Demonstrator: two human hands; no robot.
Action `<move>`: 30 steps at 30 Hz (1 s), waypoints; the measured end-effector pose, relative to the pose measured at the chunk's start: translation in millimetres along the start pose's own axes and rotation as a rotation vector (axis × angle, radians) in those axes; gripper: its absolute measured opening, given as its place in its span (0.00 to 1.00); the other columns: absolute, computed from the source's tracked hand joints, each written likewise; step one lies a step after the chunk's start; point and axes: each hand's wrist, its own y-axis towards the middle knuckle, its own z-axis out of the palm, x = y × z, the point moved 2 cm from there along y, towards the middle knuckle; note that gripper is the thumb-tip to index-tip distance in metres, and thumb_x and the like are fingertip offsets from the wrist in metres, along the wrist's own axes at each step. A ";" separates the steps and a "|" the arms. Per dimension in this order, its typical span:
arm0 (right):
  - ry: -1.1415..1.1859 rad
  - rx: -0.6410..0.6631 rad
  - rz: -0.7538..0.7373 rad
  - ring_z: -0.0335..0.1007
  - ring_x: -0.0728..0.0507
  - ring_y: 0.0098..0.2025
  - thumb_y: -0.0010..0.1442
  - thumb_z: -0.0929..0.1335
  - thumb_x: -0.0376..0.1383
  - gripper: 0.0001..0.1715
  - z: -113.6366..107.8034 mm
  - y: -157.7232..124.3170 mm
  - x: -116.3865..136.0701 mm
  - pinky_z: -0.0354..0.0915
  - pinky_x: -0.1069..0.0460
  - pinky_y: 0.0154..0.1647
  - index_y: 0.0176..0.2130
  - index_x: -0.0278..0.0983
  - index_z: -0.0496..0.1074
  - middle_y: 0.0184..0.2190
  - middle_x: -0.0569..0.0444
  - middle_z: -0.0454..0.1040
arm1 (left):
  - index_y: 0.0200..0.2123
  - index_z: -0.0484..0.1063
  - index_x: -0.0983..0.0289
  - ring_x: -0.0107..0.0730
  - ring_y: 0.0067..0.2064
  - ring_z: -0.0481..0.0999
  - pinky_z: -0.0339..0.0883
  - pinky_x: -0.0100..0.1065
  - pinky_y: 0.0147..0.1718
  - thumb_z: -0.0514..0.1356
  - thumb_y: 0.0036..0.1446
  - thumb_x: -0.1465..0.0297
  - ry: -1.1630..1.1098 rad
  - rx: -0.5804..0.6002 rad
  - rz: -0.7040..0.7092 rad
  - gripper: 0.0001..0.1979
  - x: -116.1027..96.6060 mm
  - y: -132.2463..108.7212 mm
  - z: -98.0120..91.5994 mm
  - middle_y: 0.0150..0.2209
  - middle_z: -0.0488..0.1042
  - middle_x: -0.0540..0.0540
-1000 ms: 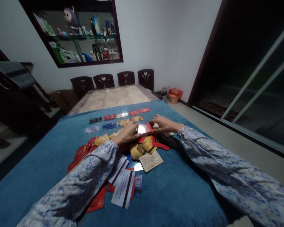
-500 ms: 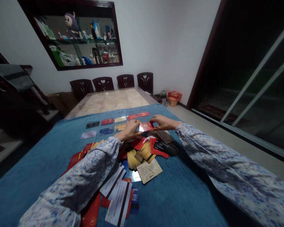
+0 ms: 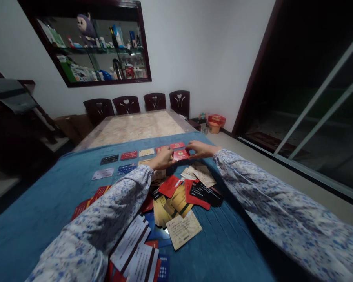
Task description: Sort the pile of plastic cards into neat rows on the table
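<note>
A red card (image 3: 181, 154) with a pale emblem lies level between my two hands, low over the blue cloth or on it; I cannot tell which. My left hand (image 3: 162, 158) pinches its left end. At the right end the thumb and fingers of my right hand (image 3: 200, 149) are closed on the edge. Just beyond it is another red card (image 3: 177, 145), part of two rows with a black card (image 3: 109, 159), a blue card (image 3: 126, 169) and a white card (image 3: 102, 174). My left hand partly covers some cards in these rows.
Nearer me lies a loose heap with gold cards (image 3: 181, 199), black cards (image 3: 205, 192), a beige card (image 3: 184, 229) and white striped cards (image 3: 142, 262). More red cards (image 3: 85, 205) lie beside my left sleeve. Beyond the cloth (image 3: 223, 243) are a stone-patterned tabletop (image 3: 141, 125) and several chairs (image 3: 179, 102).
Both hands have lowered the red card slightly, toward the cloth just in front of the far row. The view has tilted and shifted a little, showing more of the heap.
</note>
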 end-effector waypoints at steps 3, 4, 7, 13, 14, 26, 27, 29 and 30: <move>-0.018 0.019 0.015 0.72 0.39 0.44 0.56 0.75 0.40 0.22 0.6 8.7 -6.4 0.63 0.50 0.45 0.48 0.30 0.79 0.44 0.42 0.77 | 0.47 0.75 0.64 0.53 0.57 0.69 0.62 0.51 0.56 0.60 0.61 0.62 -0.014 0.008 -0.030 0.15 3.9 9.7 0.7 0.52 0.72 0.64; -0.022 0.027 0.019 0.72 0.39 0.44 0.56 0.75 0.40 0.22 0.2 11.2 -8.3 0.63 0.50 0.45 0.48 0.30 0.79 0.44 0.42 0.77 | 0.46 0.75 0.64 0.53 0.57 0.69 0.62 0.51 0.56 0.60 0.61 0.62 -0.005 0.019 -0.043 0.15 4.8 13.0 0.6 0.53 0.72 0.65; -0.037 0.051 0.025 0.72 0.38 0.44 0.57 0.75 0.40 0.21 -1.4 17.7 -14.1 0.63 0.50 0.45 0.47 0.30 0.79 0.44 0.41 0.78 | 0.48 0.74 0.64 0.52 0.57 0.69 0.62 0.50 0.56 0.59 0.62 0.62 0.044 0.056 -0.060 0.16 6.6 22.5 -0.2 0.54 0.71 0.66; -0.064 0.075 0.051 0.72 0.39 0.44 0.58 0.74 0.38 0.19 1.2 31.1 -29.0 0.63 0.50 0.46 0.47 0.31 0.79 0.45 0.41 0.78 | 0.49 0.74 0.63 0.52 0.58 0.68 0.61 0.50 0.57 0.58 0.63 0.60 0.092 0.062 -0.076 0.17 13.2 40.7 3.8 0.54 0.71 0.65; -0.063 0.076 0.058 0.72 0.39 0.44 0.58 0.74 0.38 0.18 2.3 33.9 -31.6 0.63 0.51 0.46 0.47 0.31 0.79 0.45 0.41 0.78 | 0.49 0.74 0.63 0.52 0.57 0.68 0.61 0.50 0.57 0.58 0.63 0.60 0.095 0.058 -0.079 0.17 15.1 43.7 5.3 0.54 0.71 0.64; -0.097 0.117 0.125 0.73 0.39 0.47 0.58 0.74 0.37 0.19 13.1 67.1 -52.0 0.63 0.52 0.45 0.48 0.31 0.79 0.48 0.39 0.78 | 0.48 0.76 0.64 0.57 0.58 0.66 0.61 0.55 0.55 0.58 0.64 0.59 0.129 0.076 -0.115 0.17 37.7 71.2 14.5 0.54 0.70 0.67; -0.103 0.119 0.133 0.73 0.39 0.47 0.58 0.74 0.37 0.19 14.3 70.3 -54.1 0.63 0.52 0.45 0.49 0.32 0.79 0.48 0.40 0.78 | 0.47 0.76 0.63 0.57 0.58 0.66 0.61 0.55 0.55 0.58 0.64 0.59 0.131 0.075 -0.124 0.17 39.1 73.4 15.3 0.54 0.71 0.67; -0.113 0.122 0.149 0.74 0.39 0.48 0.57 0.75 0.38 0.21 16.9 76.8 -58.7 0.63 0.52 0.45 0.50 0.33 0.79 0.49 0.40 0.78 | 0.46 0.77 0.63 0.56 0.58 0.65 0.60 0.55 0.55 0.58 0.64 0.59 0.130 0.071 -0.133 0.16 41.2 77.9 16.6 0.54 0.71 0.66; -0.118 0.126 0.160 0.74 0.39 0.48 0.57 0.75 0.38 0.22 18.3 79.8 -61.1 0.64 0.52 0.45 0.50 0.33 0.79 0.49 0.41 0.78 | 0.46 0.77 0.63 0.56 0.58 0.65 0.60 0.56 0.56 0.58 0.63 0.59 0.127 0.071 -0.136 0.16 42.0 80.1 17.1 0.54 0.71 0.66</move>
